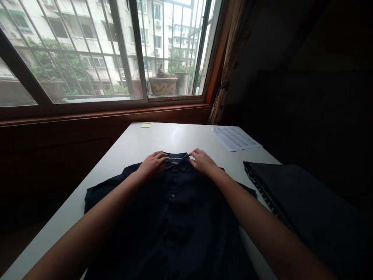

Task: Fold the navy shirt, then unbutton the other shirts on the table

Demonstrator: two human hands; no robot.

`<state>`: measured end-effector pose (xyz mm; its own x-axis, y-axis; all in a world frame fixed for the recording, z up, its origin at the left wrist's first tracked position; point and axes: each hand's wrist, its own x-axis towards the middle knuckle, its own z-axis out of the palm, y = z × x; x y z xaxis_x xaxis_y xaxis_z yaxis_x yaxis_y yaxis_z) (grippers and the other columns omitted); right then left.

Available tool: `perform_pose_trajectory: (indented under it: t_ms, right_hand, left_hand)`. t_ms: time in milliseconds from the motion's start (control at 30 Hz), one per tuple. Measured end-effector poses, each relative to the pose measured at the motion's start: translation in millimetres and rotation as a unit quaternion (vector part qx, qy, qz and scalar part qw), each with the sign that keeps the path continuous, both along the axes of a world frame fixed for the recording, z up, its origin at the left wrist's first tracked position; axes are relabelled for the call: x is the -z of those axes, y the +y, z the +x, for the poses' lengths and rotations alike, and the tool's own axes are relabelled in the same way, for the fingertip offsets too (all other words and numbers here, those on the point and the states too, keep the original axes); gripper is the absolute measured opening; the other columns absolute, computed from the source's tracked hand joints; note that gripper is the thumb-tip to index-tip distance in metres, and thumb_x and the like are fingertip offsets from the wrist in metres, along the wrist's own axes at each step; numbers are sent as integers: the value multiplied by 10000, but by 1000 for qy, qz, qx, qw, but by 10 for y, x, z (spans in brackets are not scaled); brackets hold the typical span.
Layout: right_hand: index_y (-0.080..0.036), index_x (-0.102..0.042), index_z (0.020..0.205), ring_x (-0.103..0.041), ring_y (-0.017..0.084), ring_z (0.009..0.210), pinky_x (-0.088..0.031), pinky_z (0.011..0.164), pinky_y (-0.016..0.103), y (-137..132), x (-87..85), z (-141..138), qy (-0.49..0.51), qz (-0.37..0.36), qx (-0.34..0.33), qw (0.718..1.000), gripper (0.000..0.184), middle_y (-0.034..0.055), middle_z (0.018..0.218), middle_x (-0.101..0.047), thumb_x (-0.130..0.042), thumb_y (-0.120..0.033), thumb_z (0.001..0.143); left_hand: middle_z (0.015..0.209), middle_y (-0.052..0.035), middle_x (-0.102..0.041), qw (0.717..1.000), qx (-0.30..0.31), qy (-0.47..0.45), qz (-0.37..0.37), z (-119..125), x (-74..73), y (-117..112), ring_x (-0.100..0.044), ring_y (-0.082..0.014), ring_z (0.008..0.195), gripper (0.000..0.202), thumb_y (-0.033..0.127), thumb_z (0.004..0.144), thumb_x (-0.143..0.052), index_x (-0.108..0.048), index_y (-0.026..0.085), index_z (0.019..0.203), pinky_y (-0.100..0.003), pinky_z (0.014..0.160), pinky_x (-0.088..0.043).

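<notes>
A dark navy short-sleeved shirt (186,225) lies front up and spread out on the white table, its collar toward the window and its button front facing me. My left hand (154,163) rests at the left side of the collar (183,166), fingers stretched out and lightly bent over its edge. On the collar's right side, my right hand (201,161) touches the edge with its fingertips, thumb and forefinger slightly apart. A pale printed label shows inside the neck between both hands. My forearms cover parts of the shirt's body and sleeves.
Right of the shirt lies a dark flat cloth-like item (294,190) with a light-marked edge. Printed sheets (236,138) are at the table's far right corner, and a yellow sticky note (145,125) at the far left. Beyond the white table (180,136) stands a barred window with a curtain (223,93).
</notes>
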<state>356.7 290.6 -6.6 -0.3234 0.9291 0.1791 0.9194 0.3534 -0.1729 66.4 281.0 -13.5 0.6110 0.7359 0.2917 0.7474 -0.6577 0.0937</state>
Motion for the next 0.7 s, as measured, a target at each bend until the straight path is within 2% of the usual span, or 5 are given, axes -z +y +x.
perform_pose_trajectory:
  t_ms: [100, 200, 467, 600, 700]
  right_hand:
    - [-265, -579, 1358, -483, 292, 1281, -407, 1097, 420, -74, 165, -260, 0, 6, -44, 999, 420, 71, 1426, -533, -550, -389, 958]
    - [-256, -542, 1411, -383, 300, 1400, -352, 1155, 456, -159, 337, -284, 3, 14, -50, 999, 446, 69, 1497, -484, -487, -397, 991]
    - [-286, -429, 1508, -307, 276, 1484, -254, 1213, 482, -240, 473, 61, -5, -5, -74, 997, 523, 31, 1618, -332, -398, -469, 1019]
    - [-298, -378, 1536, -270, 282, 1500, -234, 1212, 512, -282, 453, 234, -22, -21, -70, 997, 556, 39, 1631, -300, -364, -510, 1021]
    - [-313, -373, 1537, -261, 287, 1503, -234, 1209, 515, -326, 450, 427, -33, -32, -45, 998, 554, 37, 1629, -309, -355, -515, 1022]
  left_hand:
    - [1329, -87, -629, 1000, 15, 15, -8, 216, 131, 12, -478, -268, 1339, 373, 337, 986, -466, -622, 232, 1308, -427, 1158, -358]
    - [1411, -100, -579, 1000, -12, 16, -19, 234, 267, 2, -497, -268, 1333, 423, 403, 1012, -419, -586, 232, 1362, -440, 1150, -354]
    - [1633, -8, -294, 996, -29, 34, -80, 98, 376, 22, -152, -260, 1537, 562, 524, 1038, -290, -315, 314, 1559, -522, 1238, -97]
    - [1662, -1, -182, 994, -24, 41, -99, -1, 356, 33, -54, -275, 1549, 598, 571, 1031, -267, -241, 334, 1580, -558, 1229, -79]
    - [1669, 4, -116, 991, -40, 53, -115, -134, 344, 34, -63, -297, 1546, 603, 585, 1028, -252, -234, 342, 1580, -583, 1218, -101]
